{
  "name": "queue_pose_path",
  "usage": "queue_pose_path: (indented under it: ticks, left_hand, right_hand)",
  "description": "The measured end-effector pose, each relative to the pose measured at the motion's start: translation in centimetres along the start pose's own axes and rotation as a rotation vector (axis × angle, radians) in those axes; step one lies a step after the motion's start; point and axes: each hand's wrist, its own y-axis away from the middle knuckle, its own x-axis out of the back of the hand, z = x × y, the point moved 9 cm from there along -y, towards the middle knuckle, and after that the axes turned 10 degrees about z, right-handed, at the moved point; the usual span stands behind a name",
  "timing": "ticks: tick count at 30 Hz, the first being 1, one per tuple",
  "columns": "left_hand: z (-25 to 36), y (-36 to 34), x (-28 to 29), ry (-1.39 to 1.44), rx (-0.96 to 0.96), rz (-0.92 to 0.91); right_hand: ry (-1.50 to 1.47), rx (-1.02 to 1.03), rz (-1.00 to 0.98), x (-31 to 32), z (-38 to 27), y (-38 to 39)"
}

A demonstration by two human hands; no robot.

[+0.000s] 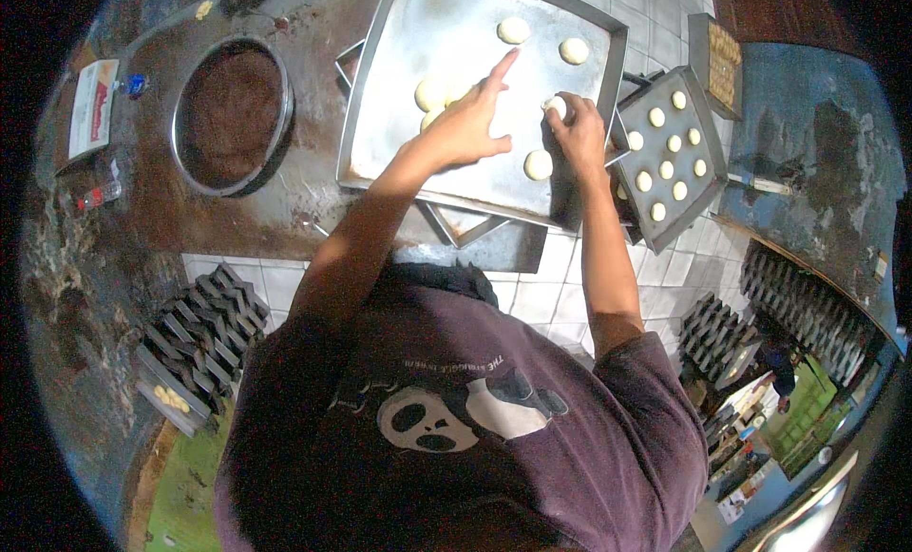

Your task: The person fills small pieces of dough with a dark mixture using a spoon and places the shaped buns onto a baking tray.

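A large metal baking tray (389, 148) lies before me with pale round dough balls on it. My right hand (579, 139) closes its fingers on a dough ball (554, 106) at the tray's right side. My left hand (475, 120) is open over the tray, thumb and index finger spread, the index tip just below a dough ball (514, 30) at the far side. Partly behind that hand sits a cluster of dough pieces (430, 93). Single balls rest at the far right (574, 50) and nearer me (539, 164).
A round metal pan (177, 139) of dark brown filling stands on the worn table to the left. To the right, a second tray (662, 231) carries several dough balls in rows. Another tray (700, 48) of browned pieces lies beyond. Stacked metal trays (204, 329) stand at lower left.
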Motion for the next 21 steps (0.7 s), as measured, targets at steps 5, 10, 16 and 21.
queue_pose_path:
  ticks: [5,10,16,21]
  left_hand:
    - [-3.1,4.2,4.1,0.063,0.129,0.1]
    - [-3.8,8.1,5.5,0.076,0.252,0.065]
    - [-5.2,12.2,7.2,-0.116,0.224,0.189]
    - [-5.7,13.2,4.8,-0.236,0.066,0.157]
  right_hand:
    - [0.411,0.432,0.044,-4.8,-2.6,1.5]
    - [0.145,0.171,-0.103,-7.5,2.2,-0.8]
    - [-0.419,-0.288,-0.137,0.3,-1.2,-3.4]
    - [0.278,0.371,-0.062,-7.8,-1.4,0.2]
